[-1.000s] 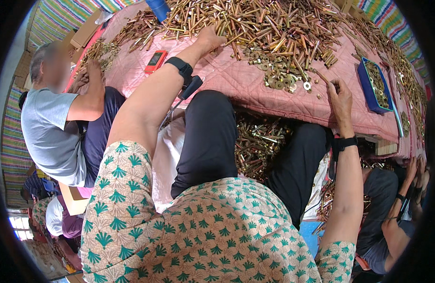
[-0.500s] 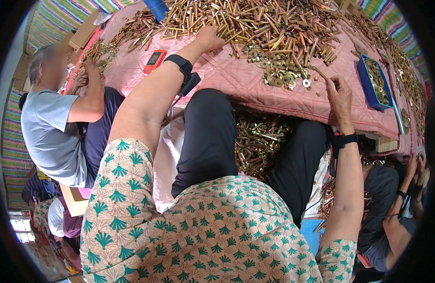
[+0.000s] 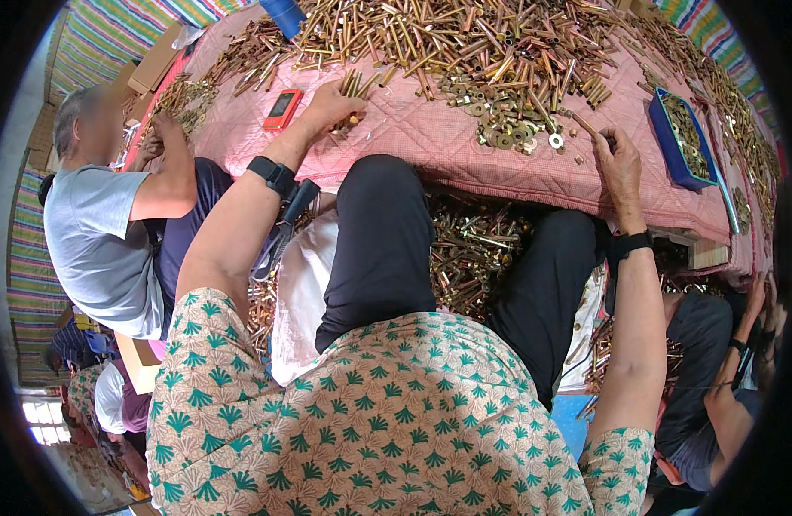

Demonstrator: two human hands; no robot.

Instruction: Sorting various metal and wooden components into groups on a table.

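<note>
Gripping a few brass tubes [image 3: 354, 84] w/ my L hand [image 3: 330, 105] over pink cloth [image 3: 439, 150], just in front of the pile [image 3: 473, 39]; R hand [image 3: 620, 163] pinching a thin rod [image 3: 585, 125] nr washers [image 3: 506, 136].

The beige shirt [image 3: 361, 413] is green-patterned, the trousers [image 3: 374, 249] dark, the wristbands [image 3: 272, 175] black.

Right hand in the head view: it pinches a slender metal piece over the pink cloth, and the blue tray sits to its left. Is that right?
Not quite: the tray's side is wrong. In the head view, the blue tray sits to the right of the right hand, which does pinch a slender metal piece over the pink cloth.
</note>
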